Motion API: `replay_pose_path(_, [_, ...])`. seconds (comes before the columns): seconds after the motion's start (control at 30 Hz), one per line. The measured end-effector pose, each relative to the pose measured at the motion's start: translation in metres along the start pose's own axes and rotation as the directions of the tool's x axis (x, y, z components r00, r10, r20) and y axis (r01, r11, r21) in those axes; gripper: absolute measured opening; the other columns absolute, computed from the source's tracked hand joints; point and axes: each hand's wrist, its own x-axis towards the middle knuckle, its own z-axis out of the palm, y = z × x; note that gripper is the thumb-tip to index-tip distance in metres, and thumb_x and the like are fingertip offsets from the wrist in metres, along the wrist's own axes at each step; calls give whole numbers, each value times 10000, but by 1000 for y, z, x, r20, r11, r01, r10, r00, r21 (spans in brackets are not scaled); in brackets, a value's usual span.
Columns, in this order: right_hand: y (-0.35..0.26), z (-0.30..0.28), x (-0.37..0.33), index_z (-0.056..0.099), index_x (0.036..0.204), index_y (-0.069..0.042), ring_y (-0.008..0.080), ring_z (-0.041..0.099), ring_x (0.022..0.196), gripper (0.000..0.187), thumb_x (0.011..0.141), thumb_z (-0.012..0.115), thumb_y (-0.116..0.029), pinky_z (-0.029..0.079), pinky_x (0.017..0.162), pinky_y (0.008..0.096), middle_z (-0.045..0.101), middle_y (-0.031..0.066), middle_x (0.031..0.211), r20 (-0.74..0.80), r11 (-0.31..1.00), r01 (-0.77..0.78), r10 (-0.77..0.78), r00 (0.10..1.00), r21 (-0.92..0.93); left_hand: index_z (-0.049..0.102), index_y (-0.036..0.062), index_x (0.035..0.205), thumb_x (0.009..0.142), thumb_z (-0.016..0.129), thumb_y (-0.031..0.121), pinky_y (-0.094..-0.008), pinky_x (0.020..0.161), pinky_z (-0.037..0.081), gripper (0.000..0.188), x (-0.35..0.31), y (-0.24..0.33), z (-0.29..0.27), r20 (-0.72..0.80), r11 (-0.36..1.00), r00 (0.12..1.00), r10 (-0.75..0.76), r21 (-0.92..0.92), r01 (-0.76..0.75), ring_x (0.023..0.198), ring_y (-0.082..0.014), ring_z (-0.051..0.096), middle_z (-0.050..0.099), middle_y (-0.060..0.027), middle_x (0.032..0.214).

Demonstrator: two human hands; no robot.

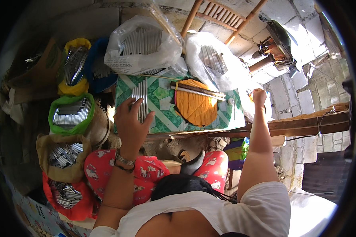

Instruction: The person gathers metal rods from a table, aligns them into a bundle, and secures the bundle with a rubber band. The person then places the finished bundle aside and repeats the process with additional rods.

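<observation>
My left hand (133, 120) lies over the near left part of a low table with a green and white patterned top (162, 81). Its fingers are spread, with the fingertips at a small row of thin silver tubes (140, 91) laid side by side. My right arm reaches past the table's right side. There my right hand (259, 97) is closed in a fist against bright glare, and what it holds, if anything, is hidden. Between the hands, a round orange cloth pad (195, 108) has a dark stick (194, 87) and a silver tube (203, 93) across its far part.
Behind the table stand two whitish plastic bags (124, 59) (197, 47) of silver tubes. More tubes fill yellow (81, 42), green (90, 103), brown (83, 152) and red (83, 209) bags along the left. A wooden beam (304, 125) runs at right; a wooden chair (217, 15) stands beyond.
</observation>
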Motion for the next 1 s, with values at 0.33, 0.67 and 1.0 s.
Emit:
replay_pose_path(0.33, [64,40,-39,658,989,-47,397,629,1016,332,914,439,-285,484,883,448,655,247,1080,432,990,-75,122,894,-122,664,91,1113,766,771,258,-436,860,480,400,6,7,10,-68,994,997,48,101,-41,1025,-296,578,616,-82,1110])
replay_pose_path(0.67, [80,72,-10,528,1338,-99,385,493,1258,693,899,359,-608,378,1041,450,531,214,1357,297,895,-414,446,844,-168,663,75,1102,773,768,208,-425,843,483,370,6,9,12,-79,987,996,47,156,-34,1004,-293,588,624,-90,1075])
replay_pose_path(1.0, [105,130,45,679,982,-87,319,640,1022,225,889,490,-164,521,854,470,645,156,1087,200,846,237,-158,967,-477,661,70,1090,758,774,267,-413,824,488,402,10,11,6,-106,995,994,30,93,-21,983,-300,606,631,-102,1063])
